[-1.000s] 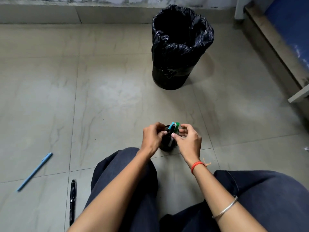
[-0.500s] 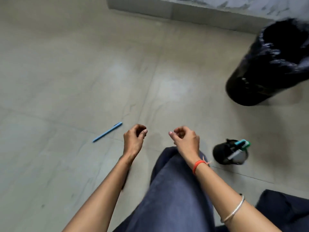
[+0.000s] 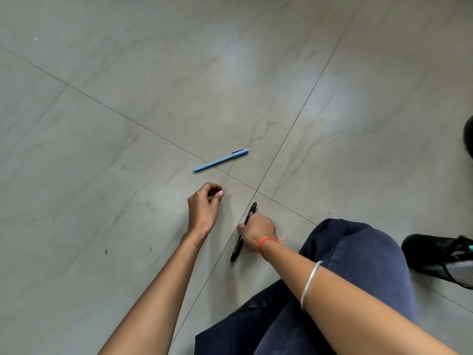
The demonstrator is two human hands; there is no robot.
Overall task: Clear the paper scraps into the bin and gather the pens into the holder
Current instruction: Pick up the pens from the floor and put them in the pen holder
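A black pen (image 3: pixel 252 210) lies on the floor tiles just left of my knee. My right hand (image 3: pixel 258 230) is down on its middle, fingers closed around the barrel, with both ends of the pen sticking out. A light blue pen (image 3: pixel 220 160) lies flat on the floor a little farther away. My left hand (image 3: pixel 204 207) hovers just short of the blue pen, fingers loosely curled and holding nothing. The black mesh pen holder (image 3: pixel 440 257) sits at the right edge, partly cut off, with a teal pen tip showing in it.
My knee in dark blue trousers (image 3: pixel 345 278) fills the lower right, between my right arm and the holder. A dark sliver of the bin (image 3: pixel 469 139) shows at the far right edge. Grey floor tiles stretch to the left and ahead.
My view has swung left, away from the bin and holder. My right hand dropped onto the black pen and closed on it. My left hand moved toward the blue pen.
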